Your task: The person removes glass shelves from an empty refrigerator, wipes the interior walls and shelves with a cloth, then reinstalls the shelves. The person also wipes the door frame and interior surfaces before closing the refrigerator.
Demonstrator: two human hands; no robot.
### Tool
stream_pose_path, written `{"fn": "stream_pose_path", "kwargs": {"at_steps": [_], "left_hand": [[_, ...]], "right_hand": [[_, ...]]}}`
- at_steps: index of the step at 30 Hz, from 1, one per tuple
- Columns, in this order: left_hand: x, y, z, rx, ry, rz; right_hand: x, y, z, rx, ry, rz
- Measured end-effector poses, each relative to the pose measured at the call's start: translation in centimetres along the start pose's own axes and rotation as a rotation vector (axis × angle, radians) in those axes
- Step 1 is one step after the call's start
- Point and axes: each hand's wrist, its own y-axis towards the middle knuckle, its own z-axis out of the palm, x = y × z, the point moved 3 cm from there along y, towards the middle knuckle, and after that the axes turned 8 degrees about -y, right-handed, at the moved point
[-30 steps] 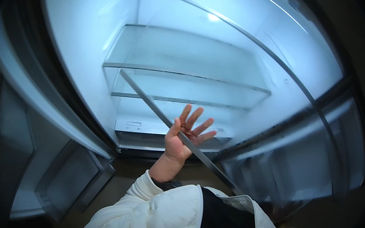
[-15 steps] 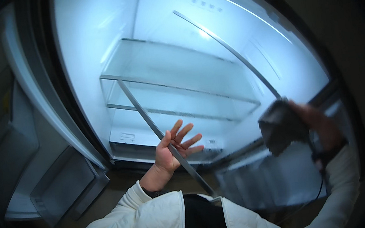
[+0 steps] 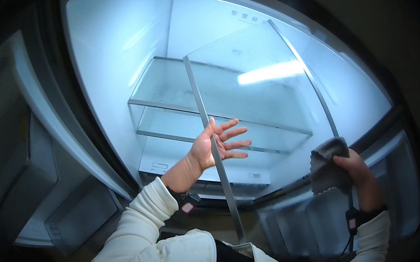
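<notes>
A clear glass shelf (image 3: 264, 109) with metal edge strips is tilted in front of my body, its lower end close to my jacket. My left hand (image 3: 224, 142) is behind its left strip, palm toward me, fingers spread and seen through the glass, bearing the shelf. The thumb lies at the strip. On the right edge, my right hand (image 3: 351, 166) grips a grey cloth (image 3: 327, 161) with a zigzag border against the shelf's strip. The fingers behind the cloth are hidden. A bright light reflects in the glass.
Ahead stands an open, lit refrigerator with glass shelves (image 3: 186, 104) and a drawer area below. The left door (image 3: 59, 122) with bins (image 3: 82, 215) swings out on the left. Another door with bins (image 3: 294, 230) is at the lower right.
The glass shelf has turned more upright and moved right in view. My left hand has gone up and right with it. The cloth in my right hand has moved lower along the right edge.
</notes>
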Motion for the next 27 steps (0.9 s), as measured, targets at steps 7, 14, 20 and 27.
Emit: {"fn": "stream_pose_path", "kwargs": {"at_steps": [7, 14, 20, 27], "left_hand": [[-4.2, 6.4, 2.5, -0.259, 0.304, 0.12], [-8.2, 11.5, 4.6, -0.379, 0.547, 0.144], [-9.5, 15.7, 5.6, -0.526, 0.78, 0.178], [-10.4, 19.9, 7.0, -0.53, 1.046, 0.197]], "right_hand": [[-4.4, 2.0, -1.1, -0.125, 0.258, -0.048], [-7.7, 5.1, -0.7, -0.124, 0.358, -0.119], [-9.9, 6.6, 0.6, -0.154, 0.483, -0.15], [-11.6, 6.6, 1.6, -0.042, 0.531, -0.235]]}}
